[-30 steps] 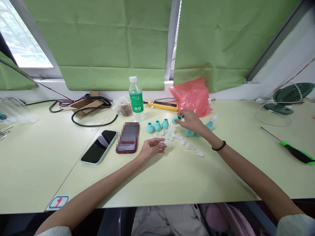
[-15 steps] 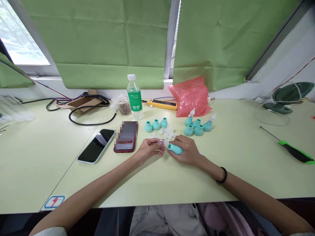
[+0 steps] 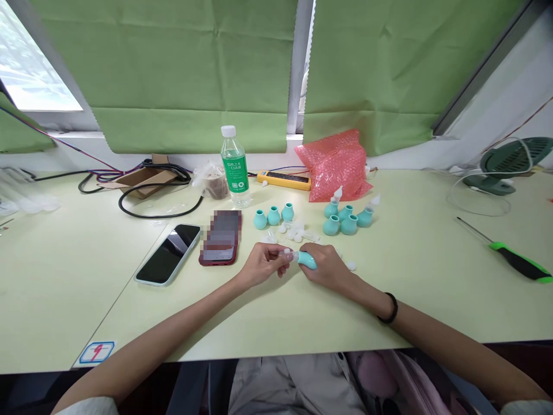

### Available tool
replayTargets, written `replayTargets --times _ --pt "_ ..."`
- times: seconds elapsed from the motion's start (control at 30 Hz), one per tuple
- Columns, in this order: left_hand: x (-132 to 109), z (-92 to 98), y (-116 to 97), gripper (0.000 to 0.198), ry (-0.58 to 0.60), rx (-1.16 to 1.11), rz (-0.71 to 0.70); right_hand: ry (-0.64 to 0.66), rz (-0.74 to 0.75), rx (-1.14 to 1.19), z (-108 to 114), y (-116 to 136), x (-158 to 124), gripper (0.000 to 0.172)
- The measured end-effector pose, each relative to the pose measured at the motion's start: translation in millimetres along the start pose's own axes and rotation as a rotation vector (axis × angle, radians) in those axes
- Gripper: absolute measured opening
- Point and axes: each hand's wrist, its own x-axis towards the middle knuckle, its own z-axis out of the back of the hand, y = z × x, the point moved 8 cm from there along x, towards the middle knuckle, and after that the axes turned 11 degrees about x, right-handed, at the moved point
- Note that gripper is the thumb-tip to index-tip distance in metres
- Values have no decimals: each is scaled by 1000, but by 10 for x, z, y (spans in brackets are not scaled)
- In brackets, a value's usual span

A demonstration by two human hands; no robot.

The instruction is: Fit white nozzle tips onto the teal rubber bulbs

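My right hand (image 3: 328, 266) is wrapped round a teal rubber bulb (image 3: 307, 260), its neck pointing left. A small clear plastic nozzle (image 3: 295, 255) is pinched in my left hand (image 3: 263, 266), its end at the bulb's mouth; I cannot tell how far it sits inside. Beyond my hands lie loose clear and white plastic parts (image 3: 298, 233). Several bulbs stand at the back, three of them in a left-hand group (image 3: 273, 216). In the right-hand group (image 3: 348, 225), two bulbs carry clear nozzles, one of them this upright nozzle (image 3: 337, 194).
Left of my hands lie a red-cased phone (image 3: 220, 237) and a pale-cased phone (image 3: 168, 255). Behind stand a water bottle (image 3: 235, 170), a yellow meter-like device (image 3: 284, 180) and a pink bubble-wrap bag (image 3: 332, 170). A screwdriver (image 3: 514, 256) and a small green fan (image 3: 501, 164) are at right.
The nozzle and the bulb's mouth, apart before, now meet. My right hand has turned the bulb slightly, and the view has shifted a little.
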Motion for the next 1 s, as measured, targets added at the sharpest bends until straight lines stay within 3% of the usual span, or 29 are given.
replayTargets --times 0.2,0.43,0.67,0.87,1.0 --pt "-41 -11 -114 27 3 264 -87 155 -117 270 -92 -54 13 5" --pt "-64 -28 -200 26 41 409 -142 329 -268 486 -179 -89 14 8" --pt "-105 -45 -345 24 48 541 -230 566 -551 784 -372 -163 -134 15" --pt "-110 -53 -371 22 65 558 -265 712 -706 1031 -468 -119 -243 19" --pt "-95 -49 -306 22 56 437 -211 777 -734 1088 -485 -65 -267 20"
